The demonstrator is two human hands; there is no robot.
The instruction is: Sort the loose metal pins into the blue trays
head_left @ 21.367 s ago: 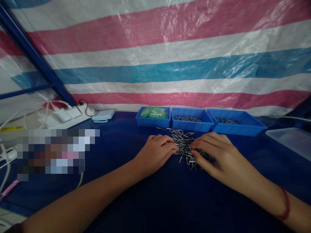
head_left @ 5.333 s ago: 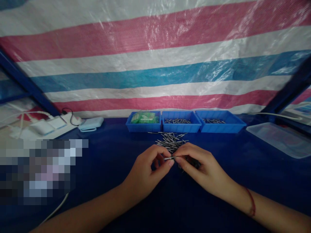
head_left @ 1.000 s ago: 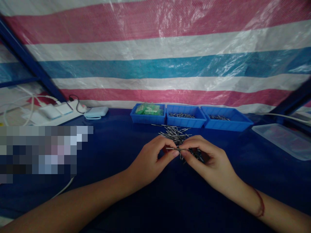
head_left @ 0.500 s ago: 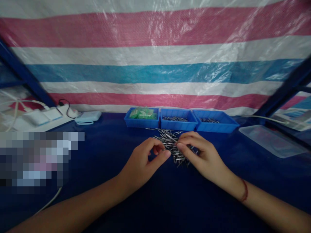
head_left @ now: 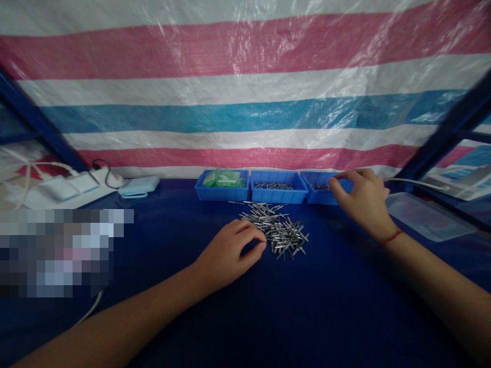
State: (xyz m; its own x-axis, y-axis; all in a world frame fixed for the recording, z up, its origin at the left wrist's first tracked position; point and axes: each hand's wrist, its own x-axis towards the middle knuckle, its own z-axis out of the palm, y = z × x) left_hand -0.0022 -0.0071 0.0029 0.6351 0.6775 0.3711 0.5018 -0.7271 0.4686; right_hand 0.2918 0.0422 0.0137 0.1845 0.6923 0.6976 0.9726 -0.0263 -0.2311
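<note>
Nearest, both bare forearms reach in over the near edge of the dark blue desk [head_left: 261, 317], the right wrist wearing a red cord [head_left: 393, 236]. The left hand [head_left: 228, 253] lies at the left side of a loose heap of metal pins [head_left: 287, 235], its thumb and forefinger curled toward each other with their tips very close; whether anything sits between them I cannot tell. The heap spreads over the middle of the desk, its pins crossing at all angles, and trails toward the far edge. A white cable [head_left: 93, 308] runs by the left edge, next to a pixelated patch. A clear plastic tray [head_left: 431, 220] lies toward the far right corner. Three blue bins stand side by side along the far edge: the left bin [head_left: 222, 194] holds green packets [head_left: 224, 179], while the middle bin [head_left: 278, 196] and the right bin [head_left: 320, 197] hold pins. The right hand [head_left: 366, 202] is over the right bin, thumb and forefinger tips narrowly set; I cannot tell whether they grip a pin. A white power strip [head_left: 79, 197] and a light-blue case [head_left: 140, 186] occupy the far left corner, before a striped tarp [head_left: 238, 87].
</note>
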